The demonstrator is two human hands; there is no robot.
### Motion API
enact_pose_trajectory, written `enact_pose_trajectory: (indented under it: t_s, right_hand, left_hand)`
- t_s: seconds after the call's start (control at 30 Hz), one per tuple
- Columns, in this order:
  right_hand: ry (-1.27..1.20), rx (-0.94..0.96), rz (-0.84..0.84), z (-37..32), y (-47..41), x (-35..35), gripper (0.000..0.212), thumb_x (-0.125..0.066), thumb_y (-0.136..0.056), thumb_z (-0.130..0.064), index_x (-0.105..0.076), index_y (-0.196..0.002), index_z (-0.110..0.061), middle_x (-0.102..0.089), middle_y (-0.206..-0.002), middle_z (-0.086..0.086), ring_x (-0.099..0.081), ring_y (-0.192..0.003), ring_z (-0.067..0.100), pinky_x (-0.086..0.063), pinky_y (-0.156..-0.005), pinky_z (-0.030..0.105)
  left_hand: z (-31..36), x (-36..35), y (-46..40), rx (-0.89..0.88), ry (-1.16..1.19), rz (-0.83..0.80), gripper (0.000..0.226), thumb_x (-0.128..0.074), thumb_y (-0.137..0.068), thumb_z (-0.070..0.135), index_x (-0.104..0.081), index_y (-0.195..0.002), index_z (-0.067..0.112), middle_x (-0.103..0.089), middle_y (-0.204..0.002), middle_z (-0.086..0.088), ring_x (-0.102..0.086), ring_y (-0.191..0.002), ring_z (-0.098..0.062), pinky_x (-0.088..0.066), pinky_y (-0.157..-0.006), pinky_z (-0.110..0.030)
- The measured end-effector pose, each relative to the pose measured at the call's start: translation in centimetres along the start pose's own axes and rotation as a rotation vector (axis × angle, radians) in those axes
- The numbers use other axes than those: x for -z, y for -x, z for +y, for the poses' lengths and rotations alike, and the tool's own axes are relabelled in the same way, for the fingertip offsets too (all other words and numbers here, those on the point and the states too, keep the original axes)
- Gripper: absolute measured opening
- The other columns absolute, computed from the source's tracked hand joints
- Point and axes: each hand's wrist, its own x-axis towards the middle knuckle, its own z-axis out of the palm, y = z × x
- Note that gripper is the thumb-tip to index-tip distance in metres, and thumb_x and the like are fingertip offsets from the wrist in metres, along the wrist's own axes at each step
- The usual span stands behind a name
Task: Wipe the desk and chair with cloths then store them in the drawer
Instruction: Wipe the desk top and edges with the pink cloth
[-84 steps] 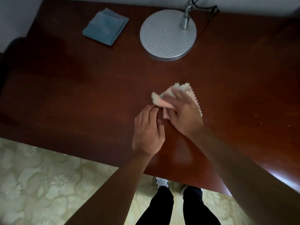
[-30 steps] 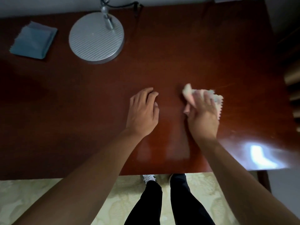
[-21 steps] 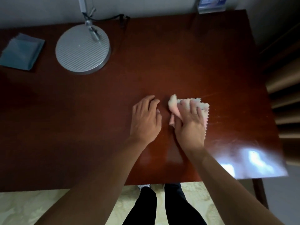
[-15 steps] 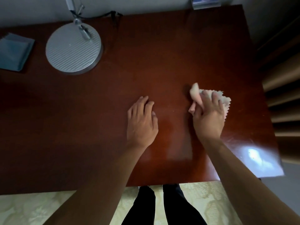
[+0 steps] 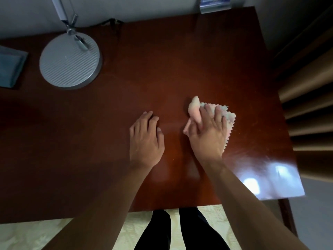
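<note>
A dark red wooden desk (image 5: pixel 162 69) fills the view. My right hand (image 5: pixel 207 134) presses a pale pink cloth (image 5: pixel 228 115) with zigzag edges flat on the desk, right of centre. Only the cloth's far and right edges show past my fingers. My left hand (image 5: pixel 145 139) lies flat on the bare desk just left of it, fingers together, holding nothing. A folded blue cloth (image 5: pixel 10 68) lies at the far left edge of the desk, cut off by the frame.
A round silver lamp base (image 5: pixel 69 60) with its stem stands at the back left. A blue-labelled object (image 5: pixel 214 3) sits at the back edge by the wall. Wooden chair slats (image 5: pixel 310 98) stand right of the desk. My legs (image 5: pixel 176 230) and pale patterned floor show below.
My right hand has slid the pink cloth back and forth across the desk, now a little left of half a second ago. My left hand has stayed flat on the desk.
</note>
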Motion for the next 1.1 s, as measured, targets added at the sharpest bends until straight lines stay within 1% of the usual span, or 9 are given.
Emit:
enact_pose_trajectory:
  t_s: [0.07, 0.13, 0.33, 0.6, 0.7, 0.83, 0.93, 1.0, 1.1]
  right_hand:
    - [0.082, 0.013, -0.064, -0.7, 0.5, -0.7, 0.069, -0.047, -0.094, -0.048, -0.028, -0.151, -0.015, -0.020, -0.161, 0.001, 0.001, -0.151, 0.026, 0.005, -0.122, 0.040]
    - [0.096, 0.056, -0.084, -1.2, 0.6, -1.1, 0.068, -0.045, -0.095, -0.046, -0.026, -0.152, -0.013, -0.017, -0.162, 0.003, 0.002, -0.151, 0.028, 0.005, -0.122, 0.042]
    - [-0.024, 0.072, 0.014, 1.6, -0.1, 0.9, 0.047, -0.053, -0.093, -0.019, -0.050, -0.140, -0.017, -0.042, -0.151, -0.002, -0.019, -0.148, 0.025, -0.008, -0.122, 0.039]
    - [0.027, -0.097, 0.245, 9.6, -2.5, 6.4, 0.044, -0.056, -0.086, -0.002, -0.055, -0.130, -0.002, -0.053, -0.136, 0.021, -0.041, -0.133, 0.042, -0.027, -0.113, 0.052]
    - [0.150, -0.137, 0.211, 10.3, -2.6, 6.6, 0.044, -0.050, -0.090, -0.007, -0.051, -0.134, -0.003, -0.049, -0.141, 0.015, -0.036, -0.136, 0.037, -0.023, -0.115, 0.047]
    - [0.095, 0.103, 0.046, 7.3, 1.3, 4.3, 0.054, -0.053, -0.087, -0.012, -0.047, -0.140, -0.003, -0.045, -0.147, 0.017, -0.032, -0.141, 0.041, -0.023, -0.117, 0.050]
    - [0.116, 0.237, -0.023, 7.5, 3.2, 3.9, 0.053, -0.053, -0.088, -0.016, -0.049, -0.140, -0.007, -0.046, -0.147, 0.011, -0.033, -0.142, 0.036, -0.026, -0.117, 0.050]
    - [0.177, 0.155, 0.007, 10.1, 1.4, 5.3, 0.051, -0.050, -0.090, -0.016, -0.047, -0.140, -0.006, -0.050, -0.143, 0.015, -0.037, -0.139, 0.036, -0.029, -0.115, 0.048]
    - [0.197, -0.086, 0.169, 14.1, -1.6, 8.5, 0.043, -0.045, -0.091, -0.012, -0.049, -0.134, -0.003, -0.051, -0.135, 0.017, -0.042, -0.127, 0.040, -0.034, -0.106, 0.051]
  left_hand:
    - [0.1, 0.0, 0.0, -0.003, -0.011, -0.001, 0.031, -0.048, -0.093, 0.019, -0.056, -0.122, 0.013, -0.054, -0.136, -0.009, -0.044, -0.134, -0.025, -0.034, -0.106, -0.040]
    - [0.1, 0.2, 0.0, -0.002, -0.016, -0.009, 0.031, -0.048, -0.092, 0.019, -0.056, -0.122, 0.012, -0.054, -0.136, -0.009, -0.045, -0.134, -0.025, -0.034, -0.106, -0.040]
    - [0.1, 0.9, -0.9, -0.009, -0.010, -0.047, 0.034, -0.048, -0.091, 0.023, -0.056, -0.123, 0.013, -0.055, -0.131, -0.007, -0.051, -0.121, -0.025, -0.037, -0.102, -0.042]
    - [4.7, 0.1, -0.9, -0.080, 0.074, -0.101, 0.032, -0.050, -0.093, 0.019, -0.057, -0.124, 0.013, -0.054, -0.135, -0.007, -0.047, -0.127, -0.023, -0.035, -0.105, -0.040]
    - [7.0, -0.4, -0.7, -0.104, 0.114, -0.139, 0.034, -0.046, -0.094, 0.022, -0.057, -0.125, 0.013, -0.052, -0.138, -0.007, -0.045, -0.131, -0.023, -0.035, -0.107, -0.041]
    - [8.7, -0.9, 0.7, -0.163, 0.107, -0.170, 0.034, -0.051, -0.091, 0.019, -0.061, -0.123, 0.011, -0.054, -0.139, -0.008, -0.045, -0.134, -0.024, -0.035, -0.109, -0.043]
    - [9.4, -1.3, 1.2, -0.194, 0.087, -0.175, 0.033, -0.052, -0.091, 0.019, -0.061, -0.123, 0.013, -0.054, -0.140, -0.008, -0.043, -0.136, -0.023, -0.032, -0.110, -0.043]
    - [9.6, -1.5, 1.2, -0.203, 0.091, -0.170, 0.033, -0.051, -0.092, 0.020, -0.060, -0.123, 0.014, -0.054, -0.139, -0.007, -0.042, -0.136, -0.022, -0.031, -0.111, -0.042]
    - [9.6, -1.7, 1.3, -0.209, 0.067, -0.170, 0.034, -0.045, -0.096, 0.024, -0.058, -0.126, 0.014, -0.053, -0.140, -0.007, -0.040, -0.137, -0.022, -0.031, -0.112, -0.042]
